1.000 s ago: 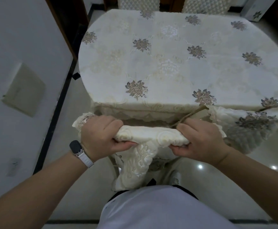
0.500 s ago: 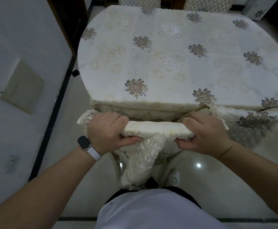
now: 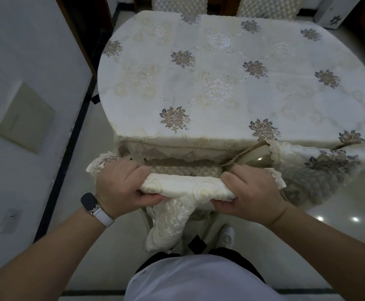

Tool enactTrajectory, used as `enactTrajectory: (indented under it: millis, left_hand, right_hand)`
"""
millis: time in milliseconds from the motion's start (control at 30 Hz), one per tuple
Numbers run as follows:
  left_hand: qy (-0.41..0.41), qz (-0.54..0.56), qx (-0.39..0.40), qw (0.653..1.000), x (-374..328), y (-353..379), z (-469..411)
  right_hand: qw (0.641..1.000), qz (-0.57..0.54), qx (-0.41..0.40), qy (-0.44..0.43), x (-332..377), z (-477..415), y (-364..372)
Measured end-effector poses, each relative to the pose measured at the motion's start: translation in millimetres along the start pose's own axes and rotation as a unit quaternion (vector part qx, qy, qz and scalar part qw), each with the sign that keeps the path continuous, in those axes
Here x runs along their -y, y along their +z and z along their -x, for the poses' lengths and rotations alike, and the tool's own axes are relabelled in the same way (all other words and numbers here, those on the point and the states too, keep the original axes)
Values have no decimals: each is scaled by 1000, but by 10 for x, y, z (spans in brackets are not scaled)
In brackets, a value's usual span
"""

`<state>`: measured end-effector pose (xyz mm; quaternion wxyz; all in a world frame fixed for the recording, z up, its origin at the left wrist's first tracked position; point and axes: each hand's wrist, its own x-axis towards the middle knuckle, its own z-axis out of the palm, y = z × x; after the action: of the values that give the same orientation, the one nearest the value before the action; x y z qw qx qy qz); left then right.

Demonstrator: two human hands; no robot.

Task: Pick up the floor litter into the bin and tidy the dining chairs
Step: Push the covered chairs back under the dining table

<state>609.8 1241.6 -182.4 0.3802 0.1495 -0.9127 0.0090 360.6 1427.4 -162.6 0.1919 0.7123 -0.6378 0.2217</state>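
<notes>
L hand [image 3: 120, 187] & R hand [image 3: 253, 192] clench covered chair back [image 3: 188, 186] (just beside table [image 3: 220, 68]).

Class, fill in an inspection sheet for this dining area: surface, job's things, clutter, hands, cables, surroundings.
Surface: dining table under a floral tablecloth; glossy floor.
Job's things: dining chair with cream embroidered cover, at the table's near edge; no litter or bin seen.
Clutter: nothing seen.
Hands: left hand and right hand both grip the chair's covered top.
Cables: nothing seen.
Surroundings: white wall on the left with a panel; quilted chair backs beyond the table.
</notes>
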Motion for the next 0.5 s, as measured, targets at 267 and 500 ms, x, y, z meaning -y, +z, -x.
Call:
enactTrajectory:
  millis: [267, 500]
  left_hand:
    - [-33, -31, -1, 999, -396, 229, -100]
    - [-26, -42, 7, 999, -167, 352, -250]
  right_hand:
    - [1000, -1, 17, -24, -520, 72, -30]
    - [1000, 1, -16, -17, -619, -83, 108]
